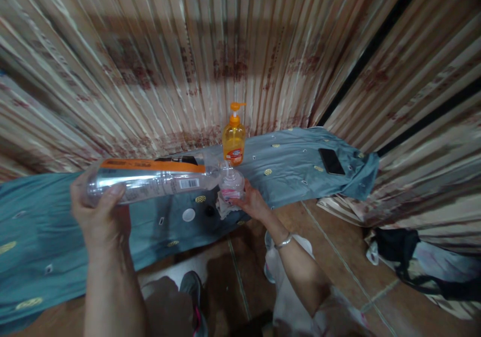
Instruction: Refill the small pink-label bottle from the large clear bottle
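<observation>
Bottle [150,179] lay on its side, long axis running left to right | left hand [98,207] gripped its base | mouth met small cup [232,185] | right hand [252,202] grasped cup, nearer, above blue cloth [300,161].

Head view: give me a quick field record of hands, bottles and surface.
left hand: grips base of large clear bottle, held on its side
right hand: steadies small clear container at the bottle's mouth
behind: orange pump bottle, upright
surface: blue cloth
also there: white cap; black phone
</observation>
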A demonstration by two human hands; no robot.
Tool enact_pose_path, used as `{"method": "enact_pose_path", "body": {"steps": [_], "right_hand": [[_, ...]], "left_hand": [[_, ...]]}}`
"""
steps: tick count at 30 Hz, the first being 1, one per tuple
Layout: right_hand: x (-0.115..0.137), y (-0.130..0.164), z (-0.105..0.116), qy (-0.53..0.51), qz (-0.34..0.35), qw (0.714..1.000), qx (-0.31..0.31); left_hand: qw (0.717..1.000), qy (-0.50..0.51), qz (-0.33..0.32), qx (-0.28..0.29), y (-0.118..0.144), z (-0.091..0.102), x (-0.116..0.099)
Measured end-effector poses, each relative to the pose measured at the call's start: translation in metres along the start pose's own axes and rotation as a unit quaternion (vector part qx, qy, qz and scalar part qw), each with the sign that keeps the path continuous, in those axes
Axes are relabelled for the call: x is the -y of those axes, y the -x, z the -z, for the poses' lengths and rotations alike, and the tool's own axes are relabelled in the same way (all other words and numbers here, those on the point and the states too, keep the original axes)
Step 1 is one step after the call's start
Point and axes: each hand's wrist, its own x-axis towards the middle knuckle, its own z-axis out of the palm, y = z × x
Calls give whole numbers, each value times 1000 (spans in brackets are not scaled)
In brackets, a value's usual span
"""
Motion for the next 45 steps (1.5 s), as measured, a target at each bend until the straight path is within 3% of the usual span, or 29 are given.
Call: {"method": "enact_pose_path", "body": {"steps": [27,45], "right_hand": [[0,0,0,9,-4,1000,2],[2,1,2,-10,2,1000,3]], "left_hand": [[999,25,-12,-34,-4,-3,4],[1000,4,-18,-22,-4,-2,3]]}}
